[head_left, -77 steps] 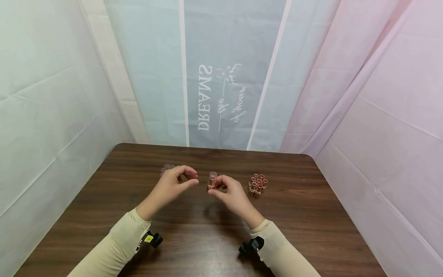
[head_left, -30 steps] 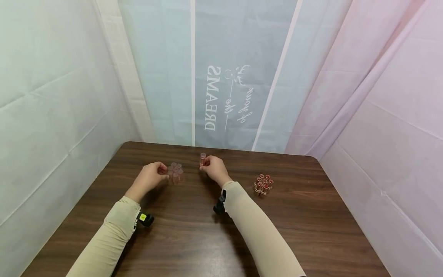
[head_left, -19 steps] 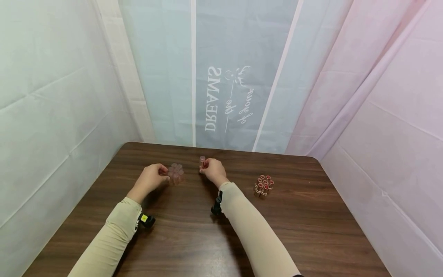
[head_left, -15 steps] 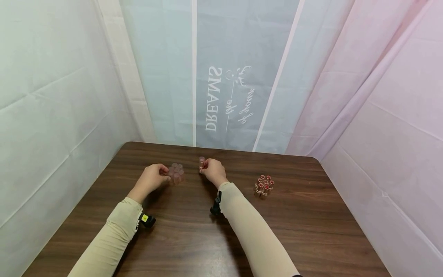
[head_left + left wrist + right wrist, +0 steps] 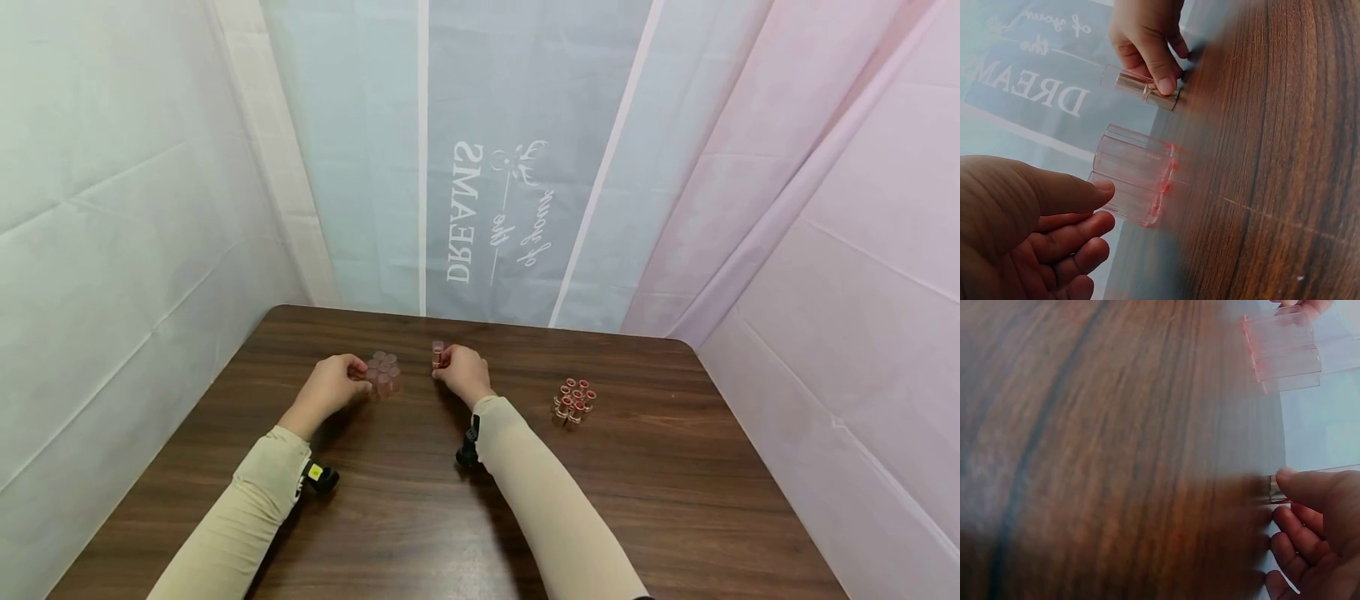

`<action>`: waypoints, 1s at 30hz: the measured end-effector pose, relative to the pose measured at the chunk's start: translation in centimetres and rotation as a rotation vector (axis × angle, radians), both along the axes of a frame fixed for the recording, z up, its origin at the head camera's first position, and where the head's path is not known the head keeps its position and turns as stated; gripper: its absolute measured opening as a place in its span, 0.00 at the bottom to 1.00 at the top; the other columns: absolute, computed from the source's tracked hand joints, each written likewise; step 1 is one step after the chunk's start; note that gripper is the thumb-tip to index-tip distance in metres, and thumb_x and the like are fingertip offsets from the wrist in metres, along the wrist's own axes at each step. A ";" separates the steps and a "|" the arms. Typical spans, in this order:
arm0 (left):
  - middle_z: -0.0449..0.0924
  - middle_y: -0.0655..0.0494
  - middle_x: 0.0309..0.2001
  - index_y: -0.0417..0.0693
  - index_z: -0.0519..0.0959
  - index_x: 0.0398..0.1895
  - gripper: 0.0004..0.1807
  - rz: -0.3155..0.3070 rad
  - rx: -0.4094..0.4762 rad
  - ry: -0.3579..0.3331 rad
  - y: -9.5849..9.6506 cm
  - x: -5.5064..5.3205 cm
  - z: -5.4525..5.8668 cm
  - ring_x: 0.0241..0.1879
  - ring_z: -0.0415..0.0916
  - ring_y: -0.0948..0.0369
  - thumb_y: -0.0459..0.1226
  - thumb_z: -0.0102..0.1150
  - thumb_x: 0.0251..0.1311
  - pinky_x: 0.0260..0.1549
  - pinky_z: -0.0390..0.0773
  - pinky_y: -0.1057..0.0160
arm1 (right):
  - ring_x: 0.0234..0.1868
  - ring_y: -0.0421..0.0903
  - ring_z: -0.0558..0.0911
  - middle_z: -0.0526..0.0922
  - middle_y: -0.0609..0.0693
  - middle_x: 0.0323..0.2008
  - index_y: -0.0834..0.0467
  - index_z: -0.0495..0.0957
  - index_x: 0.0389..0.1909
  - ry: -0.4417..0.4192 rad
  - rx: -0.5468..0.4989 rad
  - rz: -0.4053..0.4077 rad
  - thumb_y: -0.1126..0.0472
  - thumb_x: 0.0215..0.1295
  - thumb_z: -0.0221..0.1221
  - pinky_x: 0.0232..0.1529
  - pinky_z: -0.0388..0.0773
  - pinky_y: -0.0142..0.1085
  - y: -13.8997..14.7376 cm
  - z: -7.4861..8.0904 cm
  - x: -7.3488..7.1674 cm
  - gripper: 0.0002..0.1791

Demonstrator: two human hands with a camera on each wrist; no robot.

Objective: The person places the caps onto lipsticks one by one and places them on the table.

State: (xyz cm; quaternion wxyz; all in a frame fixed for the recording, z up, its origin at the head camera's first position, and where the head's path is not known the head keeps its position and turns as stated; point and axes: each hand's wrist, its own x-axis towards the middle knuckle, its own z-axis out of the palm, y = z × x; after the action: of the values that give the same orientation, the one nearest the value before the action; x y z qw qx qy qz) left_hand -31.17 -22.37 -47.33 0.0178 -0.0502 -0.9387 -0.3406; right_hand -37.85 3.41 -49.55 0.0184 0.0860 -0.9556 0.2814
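Thumb and fingers of my right hand (image 5: 467, 374) pinch a rose-gold lipstick tube (image 5: 437, 357) with a clear cap, upright at the back middle of the table. In the left wrist view the lipstick's gold base shows under the thumb. My left hand (image 5: 330, 385) is at the near-left side of a tight cluster of clear pinkish lipstick caps (image 5: 386, 373). Its thumb and curled fingers pinch the outermost cap, which stands against the others. To the right, several uncapped lipstick tubes (image 5: 574, 402) with red tops stand upright in a close group, apart from both hands.
The dark wood table (image 5: 420, 500) has its far edge just behind the capped lipstick. A pale blue printed curtain (image 5: 495, 167) hangs beyond it, with white cloth walls (image 5: 847, 275) on both sides. Both wrists carry small black cameras (image 5: 468, 446).
My right hand has carried the capped lipstick from the middle to the back, then slightly nearer. My left hand has moved left to the clear caps. Both are nearly still over the last half second.
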 end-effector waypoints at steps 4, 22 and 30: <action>0.85 0.44 0.46 0.37 0.81 0.51 0.16 0.000 0.014 -0.002 0.0 0.0 -0.4 0.46 0.82 0.50 0.36 0.70 0.64 0.48 0.80 0.48 | 0.46 0.48 0.83 0.85 0.49 0.44 0.56 0.82 0.50 -0.024 -0.084 0.024 0.53 0.62 0.73 0.55 0.78 0.45 0.7 1.1 0.2 0.19; 0.84 0.45 0.43 0.39 0.82 0.50 0.17 -0.006 -0.037 0.032 0.2 -0.5 -1.1 0.43 0.80 0.51 0.36 0.71 0.61 0.46 0.79 0.47 | 0.41 0.43 0.84 0.87 0.47 0.41 0.53 0.84 0.48 0.276 -0.534 0.123 0.54 0.68 0.68 0.44 0.82 0.38 7.2 8.5 6.6 0.11; 0.84 0.45 0.43 0.39 0.81 0.50 0.17 -0.002 -0.046 0.030 0.6 -0.5 -1.4 0.42 0.80 0.50 0.37 0.71 0.61 0.45 0.78 0.47 | 0.41 0.42 0.84 0.86 0.45 0.41 0.51 0.85 0.48 0.320 -0.510 0.186 0.56 0.68 0.68 0.42 0.83 0.36 9.0 8.7 11.5 0.10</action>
State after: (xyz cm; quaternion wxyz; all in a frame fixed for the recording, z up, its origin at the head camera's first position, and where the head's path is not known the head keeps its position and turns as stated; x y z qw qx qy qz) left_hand -31.63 -21.78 -48.69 0.0302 -0.0567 -0.9458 -0.3182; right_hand -26.34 12.36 -40.82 0.1639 0.2088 -0.8271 0.4955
